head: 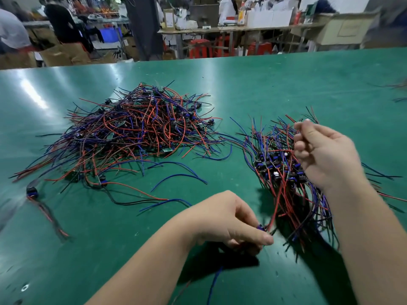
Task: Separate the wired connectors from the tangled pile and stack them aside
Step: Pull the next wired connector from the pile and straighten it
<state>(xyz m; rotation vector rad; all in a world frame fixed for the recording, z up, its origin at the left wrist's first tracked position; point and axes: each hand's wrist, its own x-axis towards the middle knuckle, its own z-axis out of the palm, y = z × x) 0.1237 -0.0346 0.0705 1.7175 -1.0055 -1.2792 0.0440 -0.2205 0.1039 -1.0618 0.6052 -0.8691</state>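
Green surface carries the tangled pile at left and the sorted stack at right. Beside the stack, the left hand pinches a blue connector in curled fingers. The right hand hovers above the stack, fingers curled; whether it holds anything is unclear.

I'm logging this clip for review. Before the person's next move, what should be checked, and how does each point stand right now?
1. Left hand grips one connector: ok.
2. The held connector's wires are free of the sorted stack: cannot tell; its red wire runs up toward the stack.
3. Right hand has hold of a wire: cannot tell; its fingers are curled above the stack.
4. Connectors in the sorted stack lie bunched together: ok.
5. Sorted stack is separate from the tangled pile: cannot tell; loose blue wires reach across the gap.
6. No pieces lie away from the piles: not ok; a stray connector lies left of the pile.
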